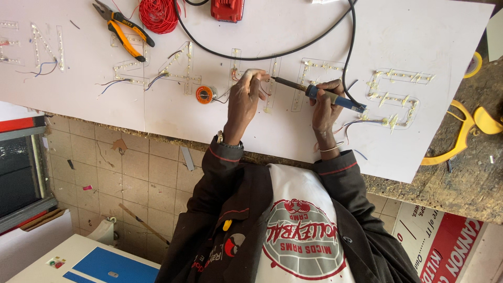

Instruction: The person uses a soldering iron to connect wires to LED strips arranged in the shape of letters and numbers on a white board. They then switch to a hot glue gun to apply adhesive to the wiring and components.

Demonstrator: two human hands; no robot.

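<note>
Head view, looking down over the person's own chest and dark jacket sleeves at a white sign board (429, 36) laid on a rough workbench (471, 183). Right hand (326, 102): fingers closed round the blue handle of a soldering iron (314, 93), held near its front end; the dark metal tip projects past the grip toward the other hand, and the black cable (272, 55) runs off the rear of the handle, curving across the board to its far edge. Left hand (245, 97): fingertips pinched together just beside the iron's tip, over a letter cut-out lined with small LED modules (270, 89); what the fingers pinch is too small to tell, possibly a thin wire. Solder spool (205, 94), orange, lies on the board near the left hand, apart from it. Further LED-lined cut-outs: one (401, 97) beyond the right hand with loose thin wires beside it, others (157, 71) past the spool. Pliers (123, 29) with orange-and-black handles, a coil of red wire (159, 14) and a red box-shaped item (227, 9) sit along the board's far edge, well apart from both hands. Yellow-handled tool (463, 133) rests on the bare bench. Tiled floor (131, 167) shows below the bench edge.
</note>
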